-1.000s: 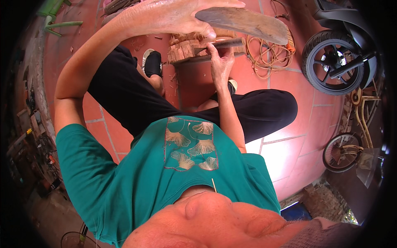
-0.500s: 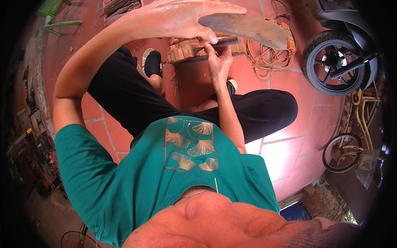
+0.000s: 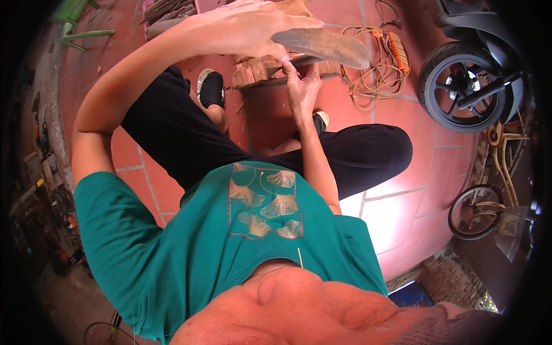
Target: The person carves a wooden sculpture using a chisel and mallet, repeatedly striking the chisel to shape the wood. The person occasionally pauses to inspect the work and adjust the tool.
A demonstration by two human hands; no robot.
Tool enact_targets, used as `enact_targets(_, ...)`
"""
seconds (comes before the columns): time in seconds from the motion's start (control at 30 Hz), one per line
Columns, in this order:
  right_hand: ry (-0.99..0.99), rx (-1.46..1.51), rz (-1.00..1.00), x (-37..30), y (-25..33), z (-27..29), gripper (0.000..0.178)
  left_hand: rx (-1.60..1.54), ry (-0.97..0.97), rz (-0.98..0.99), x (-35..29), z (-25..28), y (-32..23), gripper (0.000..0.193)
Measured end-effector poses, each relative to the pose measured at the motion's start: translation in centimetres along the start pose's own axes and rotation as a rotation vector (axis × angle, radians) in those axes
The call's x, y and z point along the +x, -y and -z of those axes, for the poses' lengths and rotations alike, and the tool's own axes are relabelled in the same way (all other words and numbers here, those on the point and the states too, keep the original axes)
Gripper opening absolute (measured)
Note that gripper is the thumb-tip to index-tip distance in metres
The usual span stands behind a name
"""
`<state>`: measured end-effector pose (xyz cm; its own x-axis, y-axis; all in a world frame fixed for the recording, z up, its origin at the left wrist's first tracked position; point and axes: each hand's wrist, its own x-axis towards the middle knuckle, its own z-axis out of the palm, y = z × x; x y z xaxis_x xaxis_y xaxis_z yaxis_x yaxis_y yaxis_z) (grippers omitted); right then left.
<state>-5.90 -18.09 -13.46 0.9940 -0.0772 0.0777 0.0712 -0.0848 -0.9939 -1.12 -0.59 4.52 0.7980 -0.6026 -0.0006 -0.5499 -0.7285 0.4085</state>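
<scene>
Above a rough wooden block (image 3: 251, 73), my left hand (image 3: 247, 29) grips one end of a broad, flat, curved grey-brown blade-like piece (image 3: 330, 47). Its thumb lies below the piece and its fingers stretch out above, while the far end points right. My right hand (image 3: 303, 92) is just under it, thumb and fingers pinched on a dark narrow piece (image 3: 306, 60). The two pieces overlap in view; whether they touch I cannot tell. Beyond my left fingers shows a light brown wooden surface (image 3: 294, 7), partly hidden.
A coiled cable (image 3: 359, 86) with an orange power strip (image 3: 398, 52) lies on the red tiles at right, near a motorbike wheel (image 3: 463, 86). A pink basket (image 3: 198, 6) of dark pieces stands at far left, by a green stool (image 3: 72, 31). Wood shavings lie around the block.
My left hand and the blade-like piece have shifted left, so its far end no longer overlaps the power strip. My right hand stays in nearly the same place.
</scene>
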Motion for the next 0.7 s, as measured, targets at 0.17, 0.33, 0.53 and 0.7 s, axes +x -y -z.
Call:
enact_targets(0.17,0.006,0.01,-0.037,0.0,-0.4,0.4,0.03,-0.227,0.123,0.012,0.5,3.5,-1.7,0.076)
enact_targets(0.33,0.02,0.058,-0.046,0.0,-0.1,0.4,0.029,-0.34,-0.002,-0.137,0.2,3.1,-0.8,0.074)
enact_targets(0.53,0.0,0.132,-0.073,0.2,-0.7,0.4,0.025,-0.166,0.259,0.086,-0.1,4.2,-0.8,0.075)
enact_targets(0.7,-0.031,0.055,0.005,0.0,0.7,0.2,0.023,-0.276,0.086,0.007,-0.5,5.2,-1.3,0.074)
